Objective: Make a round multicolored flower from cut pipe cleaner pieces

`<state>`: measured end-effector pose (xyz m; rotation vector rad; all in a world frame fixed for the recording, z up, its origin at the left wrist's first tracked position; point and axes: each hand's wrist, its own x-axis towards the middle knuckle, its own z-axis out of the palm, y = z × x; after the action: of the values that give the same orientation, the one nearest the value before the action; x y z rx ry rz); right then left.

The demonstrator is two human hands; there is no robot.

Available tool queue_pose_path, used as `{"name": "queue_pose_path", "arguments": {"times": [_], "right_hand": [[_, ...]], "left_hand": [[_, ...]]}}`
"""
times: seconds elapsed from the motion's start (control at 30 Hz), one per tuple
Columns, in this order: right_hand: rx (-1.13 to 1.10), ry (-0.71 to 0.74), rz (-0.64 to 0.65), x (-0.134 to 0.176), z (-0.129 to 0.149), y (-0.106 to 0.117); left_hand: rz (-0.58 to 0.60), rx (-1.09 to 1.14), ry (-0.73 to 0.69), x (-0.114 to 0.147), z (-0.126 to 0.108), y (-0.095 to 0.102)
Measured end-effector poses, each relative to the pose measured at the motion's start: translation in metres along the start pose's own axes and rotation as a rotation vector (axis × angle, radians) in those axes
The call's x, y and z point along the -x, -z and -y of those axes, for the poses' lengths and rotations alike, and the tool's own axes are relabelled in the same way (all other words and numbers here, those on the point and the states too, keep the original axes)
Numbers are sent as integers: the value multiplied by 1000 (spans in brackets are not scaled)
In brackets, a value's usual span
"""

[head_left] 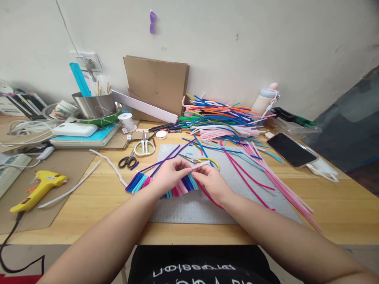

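Close together over the grey cutting mat [189, 213], both my hands are closed in a pinch. My left hand [171, 173] and my right hand [211, 183] grip a white pipe cleaner [202, 164], whose tip sticks out above the right fingers. Beneath the left hand runs a row of short pipe cleaner pieces [137, 184] in purple, blue, turquoise and pink; my fingers and wrist cover its middle. Just behind the fingers lie yellow-handled scissors [217, 162]. A dark pink pipe cleaner [209, 195] passes below my right hand.
A heap of coloured pipe cleaners [219, 110] lies at the back, with pink ones [284, 187] on the right. White-handled scissors [144, 146] and black-handled scissors [128, 161] rest left of the mat. A yellow glue gun [38, 189] sits far left, a phone [291, 150] at right.
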<state>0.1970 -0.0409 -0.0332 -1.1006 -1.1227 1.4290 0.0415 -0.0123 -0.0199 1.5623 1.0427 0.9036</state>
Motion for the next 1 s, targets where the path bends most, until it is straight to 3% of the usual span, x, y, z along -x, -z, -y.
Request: {"name": "queue_pose_path", "arguments": {"times": [0.23,0.47,0.77,1.0], "right_hand": [[-76,15,64,0,1,0],[-28,3,39,-2,1,0],[-83,-66,96,1,10,2],[-62,-107,115,-1,5,4]], "left_hand": [[17,31,-7,-2,3,1],[-27,-163,6,1,-4,1],[52,121,65,0,-1,5],[71,48,48,0,-1,4]]}}
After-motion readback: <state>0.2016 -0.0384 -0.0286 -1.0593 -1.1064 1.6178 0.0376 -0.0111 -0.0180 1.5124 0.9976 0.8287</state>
